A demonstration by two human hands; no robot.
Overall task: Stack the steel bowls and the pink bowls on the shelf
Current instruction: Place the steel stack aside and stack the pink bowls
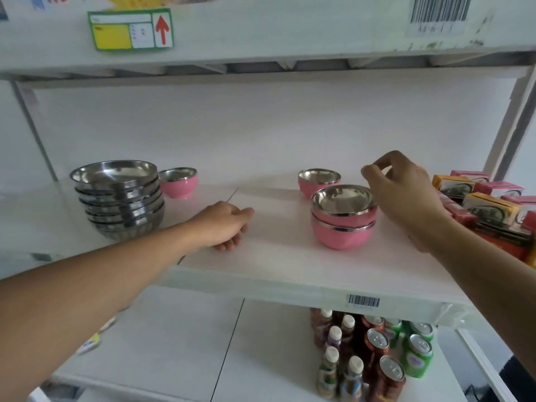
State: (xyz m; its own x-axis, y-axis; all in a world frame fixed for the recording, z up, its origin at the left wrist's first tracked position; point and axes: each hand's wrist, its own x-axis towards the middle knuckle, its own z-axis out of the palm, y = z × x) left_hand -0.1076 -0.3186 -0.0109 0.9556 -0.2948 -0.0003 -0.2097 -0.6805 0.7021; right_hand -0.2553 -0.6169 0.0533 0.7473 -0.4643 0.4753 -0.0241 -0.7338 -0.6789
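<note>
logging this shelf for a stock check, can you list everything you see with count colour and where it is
steel bowls: one nested stack, count unclear, silver, middle shelf left
pink bowls, stacked: two, pink with steel lining, middle shelf centre-right
pink bowl, single: one, just right of the steel stack, further back
pink bowl, single: one, behind the pink stack
cartons: several, orange and red, middle shelf far right
bottles: several, white caps, lower shelf
cans: several, red and green, lower shelf beside the bottles
shelf label: one, green-edged with a red arrow, upper shelf edge
left hand: empty, on the shelf
right hand: empty, fingers pinched above the pink stack
</note>
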